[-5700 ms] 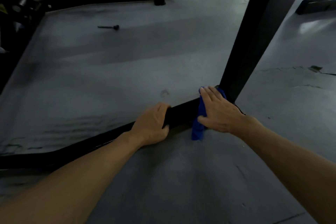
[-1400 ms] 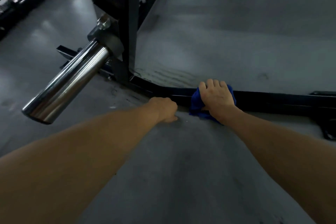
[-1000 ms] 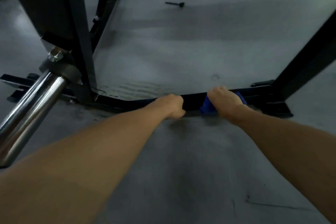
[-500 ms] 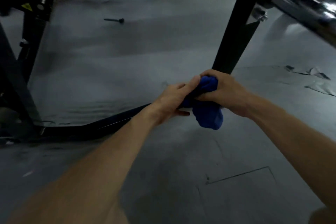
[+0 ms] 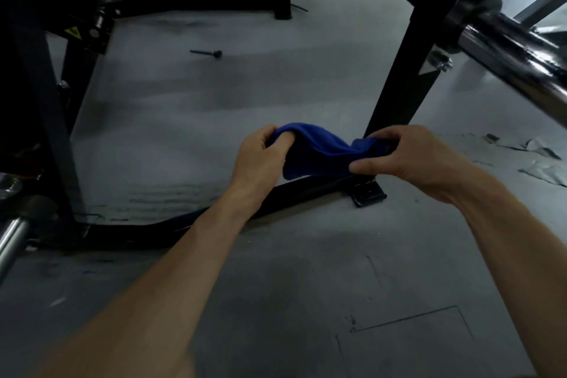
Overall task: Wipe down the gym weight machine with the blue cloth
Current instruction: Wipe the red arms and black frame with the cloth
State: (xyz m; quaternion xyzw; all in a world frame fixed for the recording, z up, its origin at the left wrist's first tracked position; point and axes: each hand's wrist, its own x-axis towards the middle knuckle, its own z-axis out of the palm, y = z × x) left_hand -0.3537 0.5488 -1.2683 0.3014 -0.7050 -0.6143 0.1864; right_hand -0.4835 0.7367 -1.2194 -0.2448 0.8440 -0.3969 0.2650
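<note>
Blue cloth now stretched out, left hand and right hand each gripping 1 end

Person, head-camera view: two arms and two hands visible.

Left hand: bare, no glove, ring or band visible. Fingers bare; thumb lies alongside them. Behind the fingers, the wrist is bare, with no watch or strap.

Left forearm: bare from the wrist back to the lower picture edge. No sleeve or cuff in view.

Right hand: bare, no glove or ring visible. Fingers bare; thumb below them.

Right forearm: bare from behind the fingers to the right picture edge. No sleeve visible.

Nails too dim to describe.
</note>
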